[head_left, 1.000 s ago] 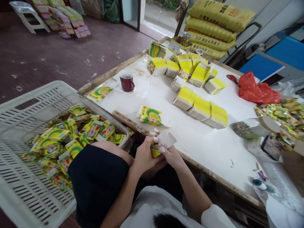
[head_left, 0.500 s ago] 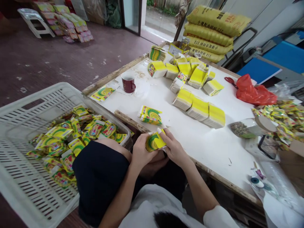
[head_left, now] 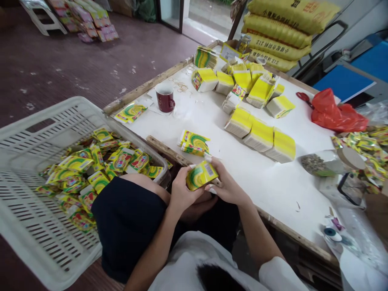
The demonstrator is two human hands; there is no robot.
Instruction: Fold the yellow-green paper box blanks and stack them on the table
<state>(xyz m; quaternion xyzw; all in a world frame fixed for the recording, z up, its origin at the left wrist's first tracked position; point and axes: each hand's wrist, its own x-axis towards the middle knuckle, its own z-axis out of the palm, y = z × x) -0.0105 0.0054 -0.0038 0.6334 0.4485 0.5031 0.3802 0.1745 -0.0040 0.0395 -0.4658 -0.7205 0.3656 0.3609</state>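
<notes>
The held carton (head_left: pixel 200 176) was bright yellow with concentric green rings and a dark-striped barcode; the packets (head_left: pixel 76 163) heaped in the off-white basket (head_left: pixel 81 101) repeated that yellow and green, with patches of red and white. The tabletop (head_left: pixel 273 184) was white, scuffed, edged in brown wood; the row of card stacks (head_left: pixel 259 136) showed yellow above and greyish white along the sides; the mug (head_left: pixel 165 102) was maroon with a white inside; the plastic bag (head_left: pixel 336 114) was vivid red; the sacks (head_left: pixel 277 29) were yellow, printed in black and reddish orange.
</notes>
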